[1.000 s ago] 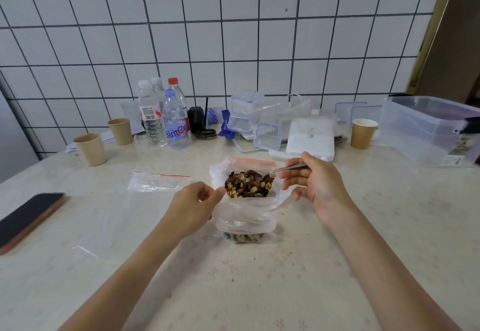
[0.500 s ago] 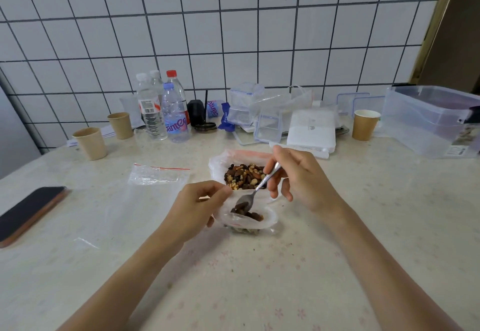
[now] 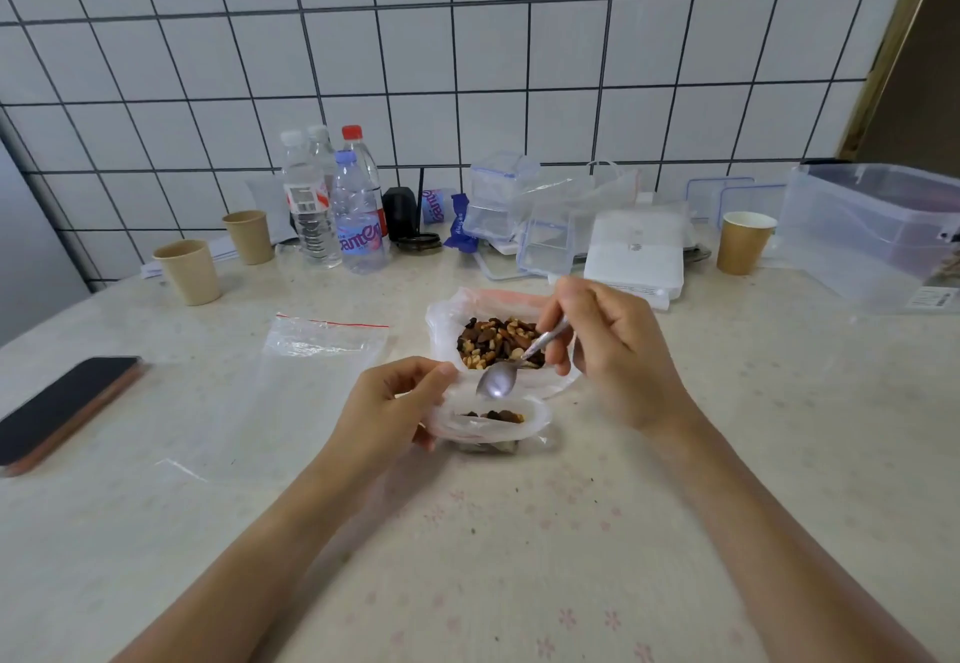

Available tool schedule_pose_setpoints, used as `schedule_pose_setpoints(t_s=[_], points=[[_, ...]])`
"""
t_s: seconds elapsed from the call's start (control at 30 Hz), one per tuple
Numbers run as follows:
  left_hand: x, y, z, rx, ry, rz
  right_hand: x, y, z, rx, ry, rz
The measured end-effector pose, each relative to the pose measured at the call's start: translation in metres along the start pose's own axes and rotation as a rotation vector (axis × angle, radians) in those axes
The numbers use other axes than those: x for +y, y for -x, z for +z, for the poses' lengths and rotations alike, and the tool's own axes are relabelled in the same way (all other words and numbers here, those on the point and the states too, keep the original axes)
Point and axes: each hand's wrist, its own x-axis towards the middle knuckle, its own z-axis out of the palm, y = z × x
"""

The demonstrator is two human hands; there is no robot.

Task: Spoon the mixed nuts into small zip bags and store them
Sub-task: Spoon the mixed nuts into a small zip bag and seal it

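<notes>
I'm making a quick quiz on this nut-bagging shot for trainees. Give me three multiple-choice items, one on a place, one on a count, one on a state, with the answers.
1. Where does the phone lie?
A. at the table's left edge
B. beside the clear bin
C. under the spare zip bag

2. How many paper cups stand on the table?
A. one
B. three
C. five

3. What is the state of the spoon bowl?
A. heaped with nuts
B. empty
C. buried in the nuts

Answers:
1 A, it lies far left, apart from the spare zip bag.
2 B, two at left, one at right.
3 B, the right hand holds it bare above the small zip bag, which the left hand holds open.
</notes>
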Motion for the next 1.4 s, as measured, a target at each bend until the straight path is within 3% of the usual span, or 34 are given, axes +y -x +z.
schedule_pose_setpoints(t_s=[0.17,0.3,0.43,0.7,0.83,1.03,1.4], points=[[-0.001,-0.003,-0.007,0.057,-0.201,0.028,0.011,-0.011,-0.012,0.316,-0.19,0.318],[0.005,-0.011,-0.013,0.1,-0.287,0.001,0.023,-0.015,-0.02,0.403,-0.188,0.495],[0.013,-0.033,-0.021,0.137,-0.424,-0.028,0.028,-0.015,-0.018,0.345,-0.041,0.466],[0.007,-0.074,-0.012,0.064,-0.708,-0.069,0.028,-0.009,-0.008,0.226,0.215,0.323],[-0.001,-0.077,-0.006,0.093,-0.619,0.042,0.031,-0.009,-0.006,0.165,0.227,0.333],[-0.003,-0.073,-0.004,0.086,-0.411,0.066,0.039,-0.01,0.004,0.044,0.158,0.39],[0.005,-0.064,-0.001,0.048,-0.235,0.114,0.04,-0.007,0.007,0.072,0.096,0.471]])
